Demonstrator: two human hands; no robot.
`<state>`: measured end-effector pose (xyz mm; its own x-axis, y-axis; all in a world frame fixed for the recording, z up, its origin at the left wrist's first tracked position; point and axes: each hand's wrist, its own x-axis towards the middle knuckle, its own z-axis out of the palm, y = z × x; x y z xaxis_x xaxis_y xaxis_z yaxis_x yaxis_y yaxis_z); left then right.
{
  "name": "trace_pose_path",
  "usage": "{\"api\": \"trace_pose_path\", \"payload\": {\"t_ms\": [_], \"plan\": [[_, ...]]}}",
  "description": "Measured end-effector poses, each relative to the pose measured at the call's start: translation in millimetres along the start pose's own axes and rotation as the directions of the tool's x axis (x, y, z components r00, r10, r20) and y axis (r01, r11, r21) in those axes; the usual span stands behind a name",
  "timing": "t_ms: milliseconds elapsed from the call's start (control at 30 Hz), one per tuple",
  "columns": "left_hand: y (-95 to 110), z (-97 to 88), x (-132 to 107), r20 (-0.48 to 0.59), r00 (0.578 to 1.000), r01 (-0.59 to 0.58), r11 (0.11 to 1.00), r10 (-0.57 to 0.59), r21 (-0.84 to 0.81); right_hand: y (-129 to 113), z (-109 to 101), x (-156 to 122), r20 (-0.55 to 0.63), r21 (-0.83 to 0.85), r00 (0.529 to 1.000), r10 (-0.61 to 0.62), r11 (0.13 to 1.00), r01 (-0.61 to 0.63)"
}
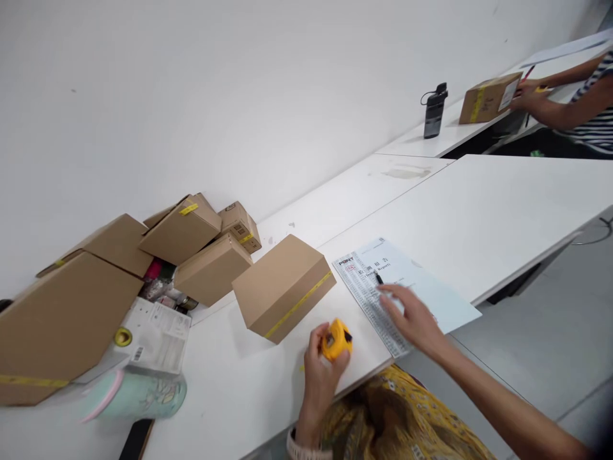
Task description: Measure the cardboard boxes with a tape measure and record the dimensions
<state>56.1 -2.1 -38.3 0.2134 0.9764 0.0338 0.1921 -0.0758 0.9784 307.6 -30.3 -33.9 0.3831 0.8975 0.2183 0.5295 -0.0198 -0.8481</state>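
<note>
My left hand (318,370) is closed around a yellow tape measure (336,339) near the front edge of the white table (502,204). A cardboard box (282,287) sealed with yellow tape stands just behind it. My right hand (410,316) lies open, fingers stretched out, over a printed form (368,281) on a pale blue sheet (450,303). A black pen (378,278) rests on the form just beyond my fingertips.
Several cardboard boxes (182,230) are piled at the left against the wall, with a big one (57,326) in front. A mint bottle (136,393) lies beside a white leaflet (158,332). At the far right another person's hands (527,96) hold a box (488,97); a black device (434,112) stands nearby.
</note>
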Motion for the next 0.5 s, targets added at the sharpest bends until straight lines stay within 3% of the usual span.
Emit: {"api": "trace_pose_path", "payload": {"t_ms": [33, 67, 167, 267, 400, 500], "plan": [[4.5, -3.2, -13.6, 0.045, 0.999, 0.009, 1.000, -0.008, -0.029, -16.2, 4.8, -13.3, 0.175, 0.184, 0.985, 0.007, 0.982, -0.039], [8.5, -6.7, -26.5, 0.085, 0.996, 0.018, 0.998, -0.013, -0.057, -30.8, 9.7, -25.5, 0.353, 0.330, 0.936, -0.011, 0.937, -0.113], [18.1, -18.2, -54.6, 0.153, 0.988, 0.055, 0.992, -0.037, -0.113, -59.6, 21.7, -49.2, 0.579, 0.505, 0.814, -0.055, 0.808, -0.304], [24.6, -28.5, -64.2, 0.164, 0.983, 0.108, 0.983, -0.083, -0.149, -69.3, 29.7, -56.4, 0.670, 0.547, 0.742, -0.036, 0.699, -0.460], [32.2, -48.7, -58.0, 0.133, 0.984, 0.145, 0.971, -0.121, -0.189, -73.0, 33.0, -48.6, 0.747, 0.564, 0.665, -0.015, 0.544, -0.622], [43.8, -85.8, -42.9, 0.022, 0.991, 0.131, 0.969, -0.129, -0.208, -70.5, 15.8, -15.2, 0.724, 0.624, 0.686, -0.066, 0.486, -0.612]]}}
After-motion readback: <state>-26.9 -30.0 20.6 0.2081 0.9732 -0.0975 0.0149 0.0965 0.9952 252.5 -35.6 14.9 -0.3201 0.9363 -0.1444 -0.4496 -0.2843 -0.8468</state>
